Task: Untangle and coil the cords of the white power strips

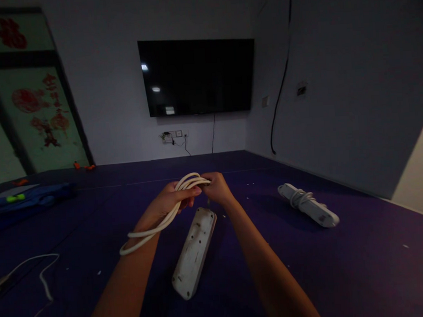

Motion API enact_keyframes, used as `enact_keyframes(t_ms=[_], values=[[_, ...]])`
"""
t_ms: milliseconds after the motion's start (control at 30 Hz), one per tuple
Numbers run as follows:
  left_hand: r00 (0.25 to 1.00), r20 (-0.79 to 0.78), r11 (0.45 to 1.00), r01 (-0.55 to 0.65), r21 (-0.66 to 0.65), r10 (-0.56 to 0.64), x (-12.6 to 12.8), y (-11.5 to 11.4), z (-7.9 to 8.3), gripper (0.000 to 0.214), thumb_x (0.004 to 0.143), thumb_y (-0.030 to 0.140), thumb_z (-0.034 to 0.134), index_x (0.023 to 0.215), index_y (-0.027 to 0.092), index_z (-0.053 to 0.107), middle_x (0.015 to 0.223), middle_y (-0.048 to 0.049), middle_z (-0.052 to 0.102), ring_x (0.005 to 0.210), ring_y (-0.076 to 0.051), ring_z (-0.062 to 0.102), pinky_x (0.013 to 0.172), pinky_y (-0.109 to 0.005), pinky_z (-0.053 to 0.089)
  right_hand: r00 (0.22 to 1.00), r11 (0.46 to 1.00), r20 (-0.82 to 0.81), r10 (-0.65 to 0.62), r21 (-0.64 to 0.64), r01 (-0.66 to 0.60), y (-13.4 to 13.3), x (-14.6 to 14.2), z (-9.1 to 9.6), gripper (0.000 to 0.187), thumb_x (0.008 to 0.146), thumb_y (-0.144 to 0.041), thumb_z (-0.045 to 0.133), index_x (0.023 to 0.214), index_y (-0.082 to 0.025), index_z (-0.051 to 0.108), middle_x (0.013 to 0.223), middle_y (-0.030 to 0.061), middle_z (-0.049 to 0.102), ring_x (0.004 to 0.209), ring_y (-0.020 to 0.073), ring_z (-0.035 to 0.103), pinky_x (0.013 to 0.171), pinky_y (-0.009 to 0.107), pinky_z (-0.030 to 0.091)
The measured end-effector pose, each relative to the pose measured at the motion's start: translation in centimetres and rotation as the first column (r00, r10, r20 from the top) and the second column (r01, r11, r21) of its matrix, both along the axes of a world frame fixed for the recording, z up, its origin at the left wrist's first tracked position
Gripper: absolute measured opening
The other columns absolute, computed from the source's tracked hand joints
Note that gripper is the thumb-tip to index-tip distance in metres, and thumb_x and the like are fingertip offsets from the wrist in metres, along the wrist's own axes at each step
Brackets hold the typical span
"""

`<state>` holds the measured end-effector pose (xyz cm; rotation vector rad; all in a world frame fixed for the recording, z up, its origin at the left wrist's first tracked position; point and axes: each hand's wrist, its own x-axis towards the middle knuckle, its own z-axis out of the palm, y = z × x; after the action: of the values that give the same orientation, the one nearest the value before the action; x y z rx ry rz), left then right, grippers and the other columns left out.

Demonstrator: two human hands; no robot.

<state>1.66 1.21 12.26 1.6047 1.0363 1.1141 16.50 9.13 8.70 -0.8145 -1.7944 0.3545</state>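
Loops of a white power cord (170, 217) hang over my left wrist and run up between both hands. My left hand (173, 197) is closed around the cord, thumb on top. Close by on the right, my right hand (216, 188) pinches the same bundle near its bend. Below the hands, a white power strip (195, 253) shows a smudged face with screw holes. Its upper end lies just under my right hand, where a short piece of cord seems to join it.
To the right lies another white power strip (309, 205) with its cord wound around it. A loose white cable (43, 279) curves at the lower left. Blue items (38, 198) sit at the far left. A television (199, 75) hangs on the wall ahead, and a black cable (282, 82) dangles near the corner.
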Motion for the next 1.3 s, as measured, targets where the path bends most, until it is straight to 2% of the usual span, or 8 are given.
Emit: enact_keyframes(t_ms=[100,200,367,533,767,1000,1167,1300], values=[[0.997,0.056,0.999,0.048,-0.023,-0.047,0.5,0.5,-0.7,0.018,0.064,0.032,0.066,0.069,0.015,0.062,0.047,0.0031,0.052,0.034,-0.004,0.032,0.036,-0.019,0.018,0.999,0.996,-0.029,0.045,-0.070,-0.047,0.2,-0.1,-0.2,0.017,0.063,-0.023,0.050,0.058,-0.012,0.062,0.048,-0.0027,0.050,0.047,0.0075,0.042,0.044,0.019,0.027],[0.985,0.133,0.994,0.109,-0.007,-0.107,0.7,1.0,-1.1,0.017,0.061,0.028,0.066,0.072,0.014,0.064,0.050,0.0020,0.054,0.036,-0.004,0.034,0.036,-0.019,0.018,0.984,0.973,-0.111,0.138,-0.172,-0.156,0.3,-0.6,-0.5,0.015,0.061,-0.026,0.052,0.053,-0.014,0.055,0.044,-0.0038,0.047,0.042,0.0074,0.041,0.042,0.019,0.028],[0.969,0.205,0.989,0.117,0.095,-0.134,0.4,1.8,-1.4,0.019,0.059,0.023,0.064,0.075,0.013,0.068,0.051,0.0020,0.054,0.037,-0.004,0.036,0.035,-0.018,0.018,0.943,0.946,-0.265,0.203,-0.197,-0.259,-0.1,-1.8,-0.5,0.013,0.057,-0.027,0.056,0.054,-0.015,0.053,0.046,-0.0031,0.050,0.044,0.0085,0.045,0.043,0.019,0.033],[0.951,0.304,0.984,-0.007,0.177,-0.047,0.0,2.3,-1.4,0.011,0.059,0.020,0.064,0.067,0.014,0.066,0.051,0.0016,0.056,0.039,-0.004,0.040,0.037,-0.017,0.023,0.921,0.883,-0.318,0.226,-0.332,-0.332,-0.9,-2.5,0.2,0.009,0.056,-0.024,0.055,0.058,-0.016,0.051,0.048,-0.0045,0.050,0.044,0.0083,0.045,0.045,0.021,0.036],[0.883,0.458,0.953,-0.220,0.206,0.105,-0.5,2.8,-1.1,0.010,0.053,0.020,0.064,0.061,0.013,0.063,0.044,0.0035,0.052,0.037,-0.004,0.038,0.037,-0.016,0.024,0.835,0.779,-0.362,0.414,-0.334,-0.530,-2.8,-3.5,1.1,0.019,0.053,-0.014,0.058,0.071,-0.016,0.054,0.055,-0.0076,0.050,0.048,0.0053,0.040,0.044,0.017,0.029],[0.845,0.490,0.926,-0.335,0.174,0.213,-0.4,2.8,-1.3,0.016,0.052,0.026,0.066,0.060,0.014,0.060,0.047,0.0039,0.053,0.042,-0.007,0.045,0.041,-0.019,0.032,0.750,0.692,-0.514,0.417,-0.355,-0.628,-3.2,-5.3,0.3,0.021,0.056,-0.013,0.058,0.077,-0.017,0.055,0.064,-0.0044,0.057,0.058,0.0086,0.053,0.053,0.019,0.041],[0.844,0.500,0.913,-0.342,0.221,0.195,-1.1,3.4,-1.0,0.028,0.049,0.027,0.072,0.071,0.015,0.062,0.064,0.0018,0.062,0.057,-0.011,0.056,0.053,-0.022,0.041,0.750,0.704,-0.524,0.403,-0.347,-0.620,-3.8,-5.4,0.8,0.032,0.058,-0.012,0.057,0.089,-0.017,0.056,0.067,-0.0039,0.059,0.059,0.0101,0.056,0.056,0.022,0.046],[0.862,0.485,0.935,-0.284,0.213,0.151,-1.3,3.7,-0.8,0.032,0.048,0.030,0.075,0.072,0.015,0.061,0.058,0.0020,0.059,0.057,-0.011,0.055,0.056,-0.022,0.042,0.775,0.749,-0.487,0.403,-0.311,-0.585,-3.7,-5.4,0.6,0.058,0.060,-0.014,0.060,0.116,-0.019,0.047,0.073,-0.0037,0.059,0.058,0.0098,0.054,0.053,0.022,0.044]])
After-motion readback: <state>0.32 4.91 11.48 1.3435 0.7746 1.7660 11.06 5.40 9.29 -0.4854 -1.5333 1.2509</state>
